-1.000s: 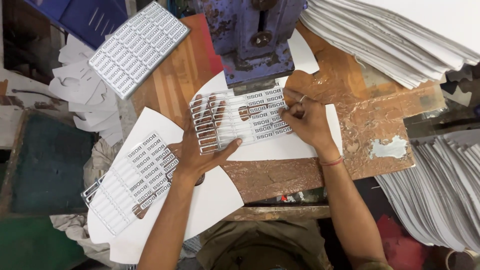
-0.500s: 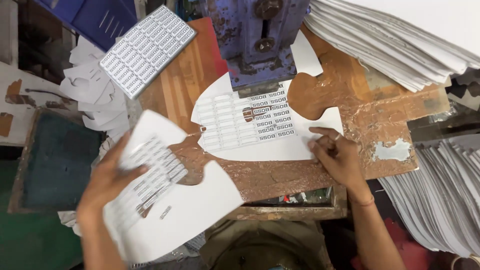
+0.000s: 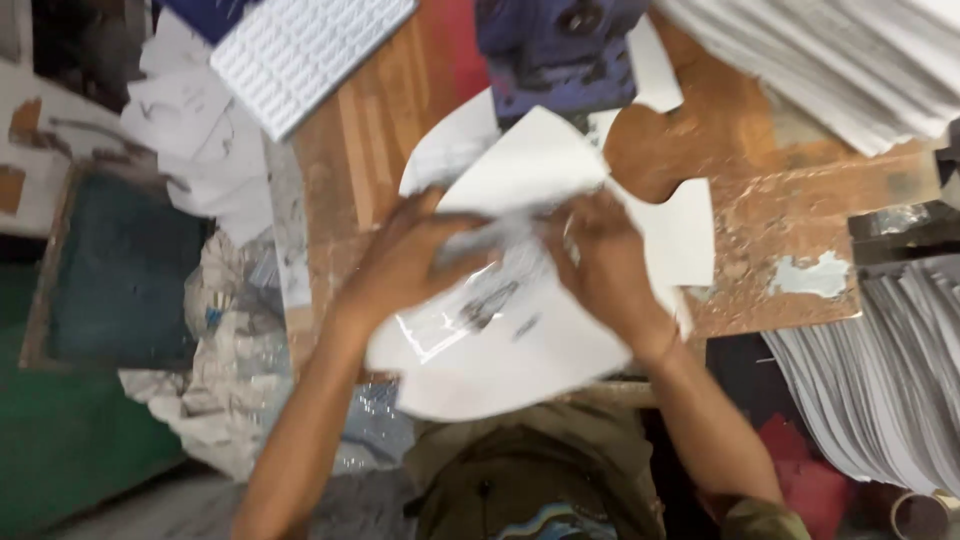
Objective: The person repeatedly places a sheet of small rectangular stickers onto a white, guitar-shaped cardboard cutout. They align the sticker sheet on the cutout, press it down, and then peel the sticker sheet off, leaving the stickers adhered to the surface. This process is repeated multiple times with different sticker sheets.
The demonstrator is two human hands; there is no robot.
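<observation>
Because both of your hands meet on the white cut sheet (image 3: 520,350) at the middle of the counter (image 3: 340,170), it sits lifted off the wood and tilted toward you, its rounded near edge hanging past the counter's near rim over your lap. You seem to hold it that way so its far edge points at the blue machine (image 3: 550,45) at the far side, right in front of you. Your left hand (image 3: 405,265) lies on the sheet's left part with the fingers spread and curled over it, gripping the paper from above. Your right hand (image 3: 600,265) closes on the sheet's right part, fingers bent and pinching it; the frame is blurred there, so I cannot tell whether a second sheet is caught in that grip.

Both forearms come up from the near edge and angle inward, elbows wide, wrists bent down toward the paper. Under the sheet another white cut piece (image 3: 690,230) lies flat on the counter, reaching right. A grey gridded tray (image 3: 310,50) rests at the far left, half over the counter's edge. Stacks of white sheets (image 3: 860,60) fill the far right and run down the right side, within your right arm's reach. Crumpled paper scraps (image 3: 240,350) pile up to the near left, below the counter.
</observation>
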